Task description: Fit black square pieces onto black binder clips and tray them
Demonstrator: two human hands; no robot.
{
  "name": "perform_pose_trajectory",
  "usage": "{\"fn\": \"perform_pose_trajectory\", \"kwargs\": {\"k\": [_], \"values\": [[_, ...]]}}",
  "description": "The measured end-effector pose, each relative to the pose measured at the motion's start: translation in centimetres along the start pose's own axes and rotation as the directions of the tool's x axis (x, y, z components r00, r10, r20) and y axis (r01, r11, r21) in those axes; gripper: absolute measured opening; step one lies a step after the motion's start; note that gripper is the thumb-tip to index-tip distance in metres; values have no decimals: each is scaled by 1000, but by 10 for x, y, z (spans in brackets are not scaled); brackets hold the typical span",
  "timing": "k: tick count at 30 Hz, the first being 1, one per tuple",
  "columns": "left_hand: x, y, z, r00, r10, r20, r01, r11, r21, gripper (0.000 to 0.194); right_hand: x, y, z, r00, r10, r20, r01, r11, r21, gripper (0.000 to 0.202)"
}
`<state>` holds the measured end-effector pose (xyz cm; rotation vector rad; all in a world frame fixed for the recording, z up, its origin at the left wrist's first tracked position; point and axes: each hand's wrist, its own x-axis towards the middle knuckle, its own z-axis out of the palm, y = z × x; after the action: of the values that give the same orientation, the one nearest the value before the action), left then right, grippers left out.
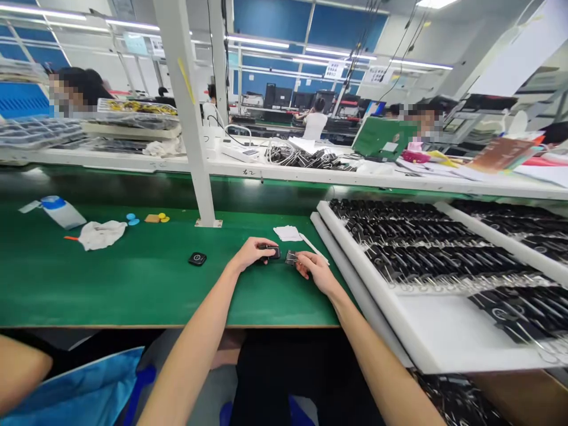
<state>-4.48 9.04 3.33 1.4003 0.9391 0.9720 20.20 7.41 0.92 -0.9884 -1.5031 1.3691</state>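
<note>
My left hand (249, 254) is closed around a small black rounded device (274, 252) above the green tabletop. Just to its right, my right hand (314, 269) pinches a small dark clip-like piece with thin metal prongs (291, 257). A narrow gap separates the two pieces. Left of my hands, a black square device with a pale ring mark (197, 258) lies flat on the table. Fingers cover part of both held pieces, so their exact kind does not show.
A white foam tray (412, 319) on the right bears rows of black parts with metal wires. Behind my hands lie white paper pieces (287, 233) and a white stick (313, 245). Leftward are a crumpled cloth (102, 235), a bottle (64, 213) and a white post (195, 130).
</note>
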Motion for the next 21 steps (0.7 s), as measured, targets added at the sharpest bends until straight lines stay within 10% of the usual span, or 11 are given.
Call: {"fn": "perform_pose_trajectory", "kwargs": {"k": [21], "values": [[-2,7,7,992,-51,112,31,985,171,41,-4,2,-1,992,-64,105,83,980,-182,44]]}}
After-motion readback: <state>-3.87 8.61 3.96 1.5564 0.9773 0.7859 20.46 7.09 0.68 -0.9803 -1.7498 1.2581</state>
